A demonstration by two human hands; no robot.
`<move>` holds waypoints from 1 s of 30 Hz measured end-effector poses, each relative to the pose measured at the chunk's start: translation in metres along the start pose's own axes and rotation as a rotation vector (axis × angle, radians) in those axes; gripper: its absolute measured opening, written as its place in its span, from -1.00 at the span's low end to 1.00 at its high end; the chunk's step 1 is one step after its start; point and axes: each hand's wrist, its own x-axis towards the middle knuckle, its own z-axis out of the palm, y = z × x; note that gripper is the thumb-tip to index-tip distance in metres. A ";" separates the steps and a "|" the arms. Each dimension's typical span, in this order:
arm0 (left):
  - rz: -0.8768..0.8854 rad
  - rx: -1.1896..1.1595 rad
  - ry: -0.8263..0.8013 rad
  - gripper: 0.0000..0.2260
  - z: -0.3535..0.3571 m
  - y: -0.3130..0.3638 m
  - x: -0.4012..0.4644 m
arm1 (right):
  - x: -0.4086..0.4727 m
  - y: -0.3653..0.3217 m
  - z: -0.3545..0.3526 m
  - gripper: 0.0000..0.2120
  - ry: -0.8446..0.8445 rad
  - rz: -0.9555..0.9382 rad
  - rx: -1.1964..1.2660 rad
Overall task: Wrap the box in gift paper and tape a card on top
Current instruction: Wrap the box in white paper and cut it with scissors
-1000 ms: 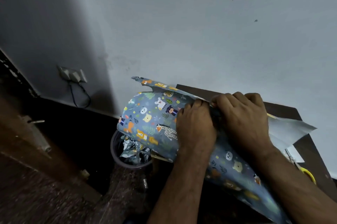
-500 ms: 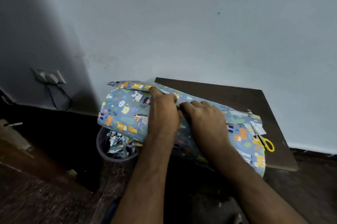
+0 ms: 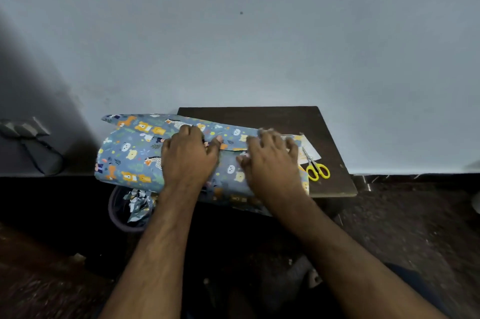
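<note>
I have my left hand (image 3: pixel 188 156) laid on top of the bundle, fingers bent over the far side and the thumb stretched out along the overlapping edge of the gift paper (image 3: pixel 130 155), pressing it down so the seam does not spring open. My right hand (image 3: pixel 270 160) lies just beside it with fingers spread flat on the paper, though it is blurred and I cannot tell whether it only presses or also pinches the edge. I judge both hands sit on the seam to keep the paper tight round the box until tape can go on. The box itself is hidden under the paper; I take it to lie beneath my hands on the near left part of the dark bench (image 3: pixel 285 118). The paper is grey-blue with small printed animals, and its left end curls loose past the bench edge, above a bin (image 3: pixel 117 212) holding crumpled scraps. At the right, yellow-handled scissors (image 3: pixel 317 169) rest on the bench near a pale sheet, possibly the card (image 3: pixel 310 148).
</note>
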 end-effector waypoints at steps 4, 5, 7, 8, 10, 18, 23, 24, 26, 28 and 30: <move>0.032 0.009 0.026 -0.42 0.008 0.004 -0.008 | 0.008 0.061 -0.021 -0.58 0.018 0.264 0.221; 0.032 0.017 0.014 -0.39 0.008 0.007 -0.008 | 0.010 0.078 -0.021 -0.62 0.025 0.336 0.306; 0.004 0.043 -0.056 -0.39 0.008 0.015 -0.005 | 0.013 0.105 -0.017 -0.70 0.052 0.460 0.485; -0.004 0.056 -0.086 -0.40 0.009 0.020 -0.004 | 0.013 0.113 -0.014 -0.73 0.017 0.524 0.614; -0.017 0.093 -0.131 -0.37 0.010 0.027 -0.004 | 0.011 0.113 -0.008 -0.74 -0.125 0.655 0.981; -0.077 0.098 -0.135 -0.24 0.019 0.043 -0.011 | 0.025 0.099 -0.008 -0.43 -0.402 0.735 1.562; -0.069 0.088 -0.107 -0.29 0.019 0.044 -0.012 | 0.030 0.104 -0.005 -0.39 -0.467 0.694 1.610; -0.069 0.085 -0.098 -0.30 0.018 0.044 -0.011 | 0.031 0.105 -0.005 -0.47 -0.480 0.667 1.626; -0.066 0.082 -0.081 -0.31 0.020 0.045 -0.010 | 0.034 0.107 0.000 -0.57 -0.498 0.640 1.662; -0.067 0.072 -0.061 -0.32 0.022 0.044 -0.010 | 0.037 0.107 0.004 -0.69 -0.468 0.639 1.685; -0.071 0.061 -0.047 -0.39 0.024 0.044 -0.011 | 0.039 0.107 0.007 -0.81 -0.440 0.646 1.683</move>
